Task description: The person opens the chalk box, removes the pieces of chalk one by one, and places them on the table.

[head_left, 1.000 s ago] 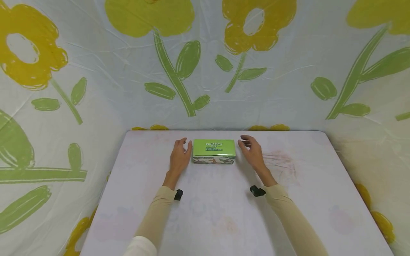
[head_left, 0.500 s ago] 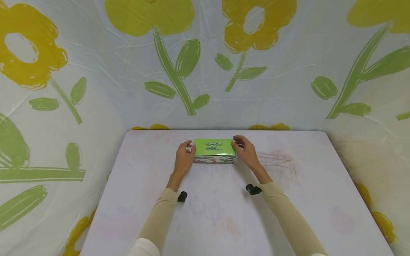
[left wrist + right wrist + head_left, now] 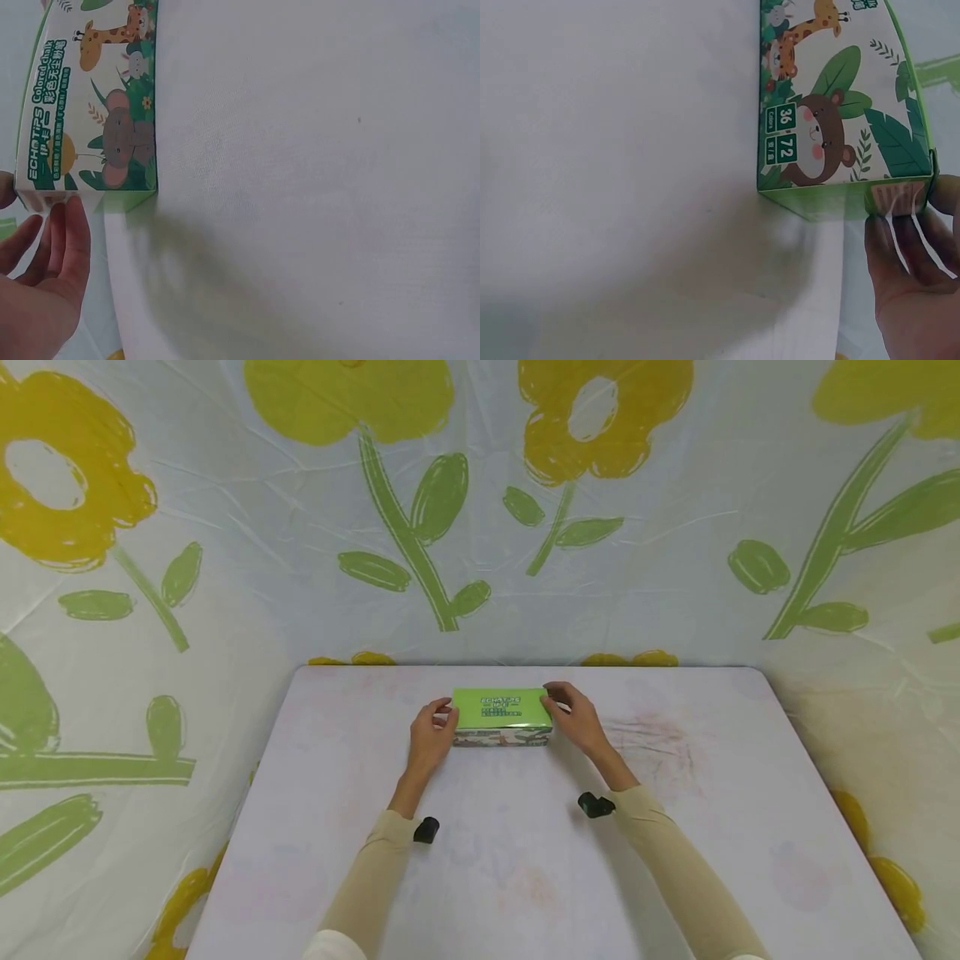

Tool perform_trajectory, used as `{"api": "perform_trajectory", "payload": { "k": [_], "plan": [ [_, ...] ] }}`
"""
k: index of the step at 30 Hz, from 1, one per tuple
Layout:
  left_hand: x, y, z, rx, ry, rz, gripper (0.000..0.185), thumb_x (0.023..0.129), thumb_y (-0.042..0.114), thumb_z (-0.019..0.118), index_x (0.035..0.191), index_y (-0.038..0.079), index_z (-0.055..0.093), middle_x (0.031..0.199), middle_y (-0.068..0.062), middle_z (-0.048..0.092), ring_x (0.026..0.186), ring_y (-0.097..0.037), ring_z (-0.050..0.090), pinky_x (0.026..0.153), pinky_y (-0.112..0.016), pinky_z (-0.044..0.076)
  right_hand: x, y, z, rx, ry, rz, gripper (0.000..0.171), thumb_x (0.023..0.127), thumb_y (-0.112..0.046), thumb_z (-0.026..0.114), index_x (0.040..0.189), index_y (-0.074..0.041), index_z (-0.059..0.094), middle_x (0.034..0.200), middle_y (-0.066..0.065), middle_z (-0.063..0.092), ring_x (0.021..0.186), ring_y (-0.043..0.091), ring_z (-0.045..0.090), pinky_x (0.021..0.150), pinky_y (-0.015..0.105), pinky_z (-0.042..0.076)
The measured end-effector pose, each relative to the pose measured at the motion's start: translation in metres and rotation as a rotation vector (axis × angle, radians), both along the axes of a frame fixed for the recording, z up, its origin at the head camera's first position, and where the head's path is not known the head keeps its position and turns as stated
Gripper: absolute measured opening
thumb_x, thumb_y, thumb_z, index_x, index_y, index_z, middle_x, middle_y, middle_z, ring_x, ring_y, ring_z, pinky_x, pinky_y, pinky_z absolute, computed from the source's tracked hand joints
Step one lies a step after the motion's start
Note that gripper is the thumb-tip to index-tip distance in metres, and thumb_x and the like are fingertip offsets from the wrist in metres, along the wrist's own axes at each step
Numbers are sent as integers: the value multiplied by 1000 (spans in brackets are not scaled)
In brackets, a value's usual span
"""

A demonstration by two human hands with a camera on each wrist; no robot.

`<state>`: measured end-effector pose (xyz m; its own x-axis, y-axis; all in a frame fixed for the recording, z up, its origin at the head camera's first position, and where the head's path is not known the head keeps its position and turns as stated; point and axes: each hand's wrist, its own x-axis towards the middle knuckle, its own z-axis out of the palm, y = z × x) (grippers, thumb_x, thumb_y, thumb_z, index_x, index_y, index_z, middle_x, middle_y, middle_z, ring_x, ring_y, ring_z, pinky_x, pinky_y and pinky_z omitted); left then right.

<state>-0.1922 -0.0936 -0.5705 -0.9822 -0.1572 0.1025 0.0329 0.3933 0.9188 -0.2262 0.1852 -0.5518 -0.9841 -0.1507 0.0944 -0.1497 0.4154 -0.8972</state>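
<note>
A box of colored chalk (image 3: 501,708) lies near the back of the table, with a green lid and a front panel printed with cartoon animals. At its left end is my left hand (image 3: 431,739); in the left wrist view the fingertips (image 3: 73,204) meet the end panel and the thumb is at the lid corner. My right hand (image 3: 581,722) grips the right end, the thumb by the lid's edge and the fingertips (image 3: 877,221) against the end panel in the right wrist view. The lid is down on the box.
The pale table (image 3: 510,860) carries faint stains, with reddish smears to the right of the box. A flower-printed cloth (image 3: 652,577) hangs behind and along both sides. Dark wrist cameras (image 3: 427,830) sit at both cuffs.
Both hands have moved inward from beside the box to its two ends and now hold it there. The box has shifted very slightly toward me.
</note>
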Motion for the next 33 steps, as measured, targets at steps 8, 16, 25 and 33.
{"api": "perform_trajectory", "payload": {
  "k": [8,16,25,33],
  "plan": [
    [6,-2,-4,27,-7,-39,40,101,19,66,138,4,62,120,-14,66,93,-23,63,82,-33,54,3,7,-3,19,-37,28,41,106,-22,60,139,2,54,142,22,55,134,38,52,115,49,41],
    [11,-5,-10,49,-32,-55,43,101,21,66,142,8,60,124,-12,64,97,-23,62,83,-34,53,9,7,1,18,-40,36,43,106,-22,61,139,4,54,140,24,56,132,40,53,115,51,40],
    [19,-6,-12,36,-44,-94,46,103,23,64,146,10,56,128,-11,62,98,-21,60,82,-32,53,10,12,-6,17,-35,45,43,105,-25,63,138,2,56,139,22,58,131,39,54,115,51,41],
    [26,-8,-16,61,-34,-112,48,103,22,65,147,8,54,129,-13,59,100,-21,59,86,-32,54,17,10,-6,-5,-26,66,42,105,-23,62,137,4,55,139,24,57,131,40,54,114,54,41]
  ]
}}
